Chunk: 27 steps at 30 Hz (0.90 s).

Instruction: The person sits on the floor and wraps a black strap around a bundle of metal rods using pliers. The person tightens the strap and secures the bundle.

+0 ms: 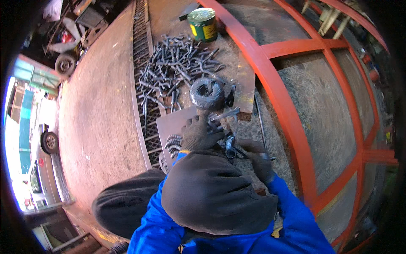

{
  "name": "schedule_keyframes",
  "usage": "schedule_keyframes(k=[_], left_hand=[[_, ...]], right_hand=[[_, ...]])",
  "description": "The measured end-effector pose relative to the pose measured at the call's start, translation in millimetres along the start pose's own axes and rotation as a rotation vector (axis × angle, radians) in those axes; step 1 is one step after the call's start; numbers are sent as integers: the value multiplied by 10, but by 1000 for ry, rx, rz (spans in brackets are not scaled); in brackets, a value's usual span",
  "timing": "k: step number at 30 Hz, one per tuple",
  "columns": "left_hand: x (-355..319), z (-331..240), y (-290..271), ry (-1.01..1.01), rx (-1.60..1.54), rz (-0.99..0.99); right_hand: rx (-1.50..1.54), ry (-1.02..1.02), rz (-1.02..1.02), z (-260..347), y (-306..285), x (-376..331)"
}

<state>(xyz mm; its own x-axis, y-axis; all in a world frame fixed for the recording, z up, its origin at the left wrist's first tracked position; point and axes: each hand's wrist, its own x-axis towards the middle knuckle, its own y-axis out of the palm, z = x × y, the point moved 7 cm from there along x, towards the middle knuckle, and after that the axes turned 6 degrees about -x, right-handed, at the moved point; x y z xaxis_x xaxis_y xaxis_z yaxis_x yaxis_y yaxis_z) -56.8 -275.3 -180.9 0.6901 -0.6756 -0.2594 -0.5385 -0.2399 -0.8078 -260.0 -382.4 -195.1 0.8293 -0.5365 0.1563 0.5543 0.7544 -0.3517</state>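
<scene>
My left hand [198, 134], in a dark glove, is closed over a bundle of ribbed metal rods [173, 146] whose ends stick out to its left. What lies under its fingers is partly hidden. Beside its fingertips, a strip of clear plastic film [227, 114] and a crumpled shiny piece of film [230, 146] show. My right hand [260, 163], also gloved, is at the bundle's right side; motion smears its fingers. Just beyond my left hand sits a shiny grey ring-shaped roll [206, 94]. Farther off spreads a pile of bent dark metal rods [171, 67].
A green and yellow tin [202, 25] stands behind the pile. An orange-red metal frame [270, 80] runs along the right. Under the pile lies a metal grating [141, 55], and near my left hand a flat metal plate [167, 125]. My bent knee [211, 190] rises close below my hands.
</scene>
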Motion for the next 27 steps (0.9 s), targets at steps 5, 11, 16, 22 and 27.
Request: schedule_keyframes(k=[5,11,16,22,27], left_hand=[[-30,10,-128,-19,-15,18],[-21,15,-120,-54,-30,-1],[-36,1,-153,-56,-39,-26],[-59,156,-190,-69,30,-46],[14,24,-46,-41,-43,36]], right_hand=[[2,512,-70,-179,-949,-758],[-198,1105,444,-635,-1050,-1368],[-623,276,23,-112,-789,-189],[-447,-186,-92,549,-67,850],[592,69,275,994,-526,852]])
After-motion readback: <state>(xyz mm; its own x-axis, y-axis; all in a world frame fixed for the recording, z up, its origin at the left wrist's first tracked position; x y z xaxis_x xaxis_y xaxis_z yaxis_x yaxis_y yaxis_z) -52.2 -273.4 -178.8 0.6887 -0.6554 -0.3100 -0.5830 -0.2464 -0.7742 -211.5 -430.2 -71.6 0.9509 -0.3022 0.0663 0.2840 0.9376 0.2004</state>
